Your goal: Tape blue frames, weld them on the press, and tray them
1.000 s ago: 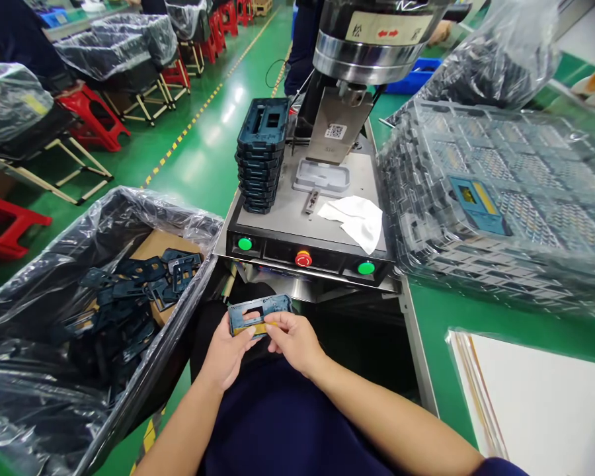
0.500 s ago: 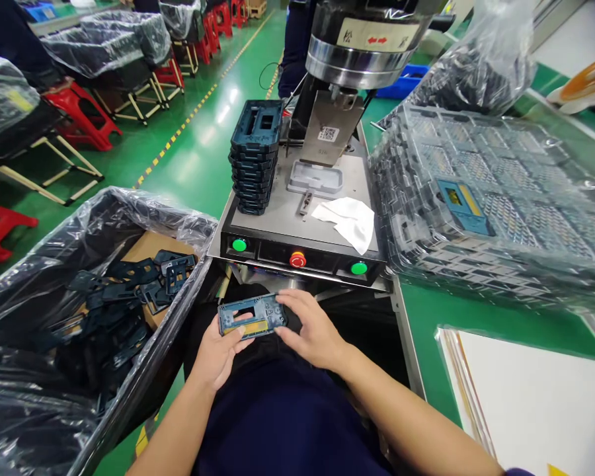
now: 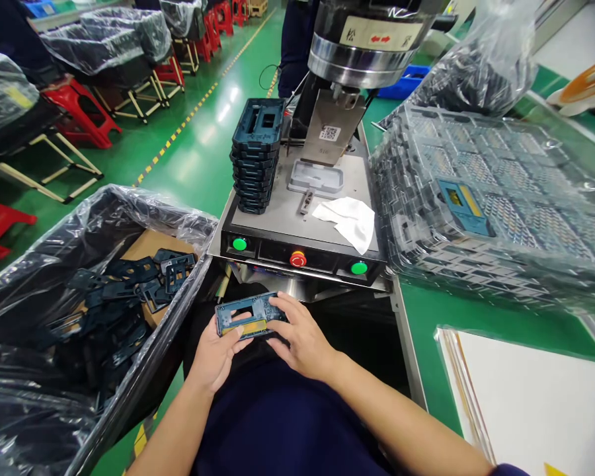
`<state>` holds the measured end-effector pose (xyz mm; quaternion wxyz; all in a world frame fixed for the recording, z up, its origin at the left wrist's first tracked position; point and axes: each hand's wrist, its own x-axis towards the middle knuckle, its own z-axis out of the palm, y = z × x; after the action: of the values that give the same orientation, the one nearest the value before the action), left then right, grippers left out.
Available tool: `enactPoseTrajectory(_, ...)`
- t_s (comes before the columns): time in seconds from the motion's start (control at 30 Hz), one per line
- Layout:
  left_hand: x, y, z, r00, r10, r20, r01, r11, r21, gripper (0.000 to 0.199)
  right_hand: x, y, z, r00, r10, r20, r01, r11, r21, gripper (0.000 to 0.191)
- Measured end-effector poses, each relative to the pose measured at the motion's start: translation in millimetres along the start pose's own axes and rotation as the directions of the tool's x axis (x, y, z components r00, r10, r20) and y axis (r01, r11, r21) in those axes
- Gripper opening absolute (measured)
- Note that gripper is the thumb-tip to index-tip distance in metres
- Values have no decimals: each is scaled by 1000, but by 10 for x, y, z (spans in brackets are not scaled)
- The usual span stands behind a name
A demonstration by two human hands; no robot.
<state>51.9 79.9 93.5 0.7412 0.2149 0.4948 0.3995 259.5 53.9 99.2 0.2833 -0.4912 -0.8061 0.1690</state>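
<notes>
A dark blue plastic frame (image 3: 262, 307) with a yellow strip and a rectangular opening is held low, in front of the machine. My left hand (image 3: 218, 350) grips its left end, thumb on the front near the yellow strip. On the right end lie the fingers of my right hand (image 3: 302, 337), slightly apart and touching the frame's face and edge. Beyond, a tall stack of similar frames (image 3: 255, 158) stands on the left of the machine's metal plate (image 3: 292, 221). A pale fixture (image 3: 317, 178) sits under the angled metal head (image 3: 330, 132), with a white cloth (image 3: 350, 221) nearby.
A plastic-lined bin (image 3: 178, 330) at the left holds many loose frames. Stacked clear trays (image 3: 515, 198) stand at the right, one frame on top. Green buttons (image 3: 359, 268) and a red button (image 3: 298, 258) line the machine's front. White sheets (image 3: 535, 396) lie lower right.
My right hand has shifted left and over the right end of the frame, its fingers now covering more of the face. The frame has moved slightly left.
</notes>
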Motion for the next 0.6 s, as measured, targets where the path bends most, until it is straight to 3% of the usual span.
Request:
enactPoseTrajectory(0.3, -11, 50, -27, 1000, -13, 21, 13, 1000, 14, 50, -70, 9, 76, 1000, -20, -4, 20, 999, -25, 37)
enactPoseTrajectory(0.5, -19, 8, -19, 1000, -17, 7, 17, 1000, 18, 51, -79, -9, 92, 995, -83, 63, 85, 996, -37, 49)
enactPoseTrajectory(0.6, -24, -20, -13, 999, -10, 37, 9, 1000, 20, 49, -78, -18, 123, 997, -73, 16, 74, 997, -13, 59)
